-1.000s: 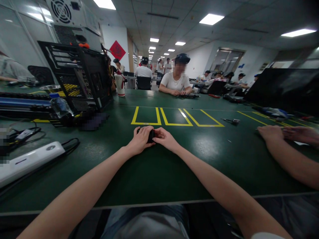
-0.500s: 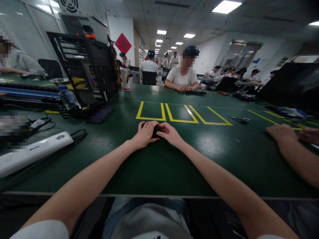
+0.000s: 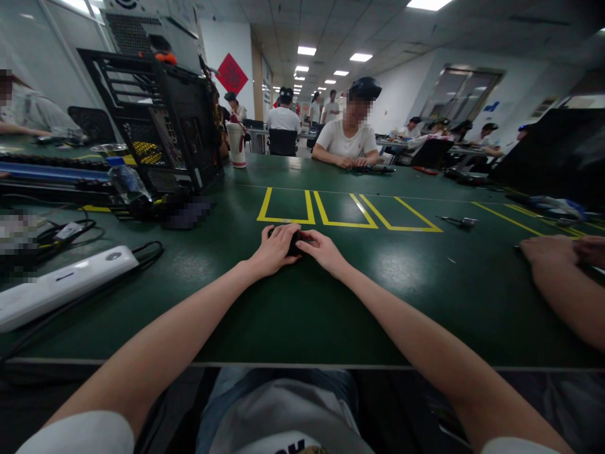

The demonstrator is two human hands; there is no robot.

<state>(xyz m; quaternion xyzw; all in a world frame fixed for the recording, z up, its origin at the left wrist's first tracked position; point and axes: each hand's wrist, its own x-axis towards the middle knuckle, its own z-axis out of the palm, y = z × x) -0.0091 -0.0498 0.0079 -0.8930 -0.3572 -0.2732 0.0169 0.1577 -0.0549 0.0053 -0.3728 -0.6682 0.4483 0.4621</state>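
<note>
A small dark object (image 3: 293, 244) rests on the green table (image 3: 302, 315), mostly covered by my fingers, so its kind does not show. Over its top and left side, my left hand (image 3: 276, 248) is wrapped, thumb toward me. From the right, my right hand (image 3: 321, 250) pinches its edge with thumb and fingers. Both hands lie just in front of the yellow tape outlines (image 3: 286, 221) on the tabletop.
A white power strip (image 3: 70, 277) with black cable lies at left. Behind it stand a bottle (image 3: 126, 180), an open computer case (image 3: 165, 120) and a paper cup (image 3: 236, 145). Another person's hand (image 3: 548, 252) is at right, near a small metallic tool (image 3: 458, 221).
The camera view has tipped slightly. My hands keep their hold on the dark object with hardly any shift. At right, the other person's hand has moved a little to the right.
</note>
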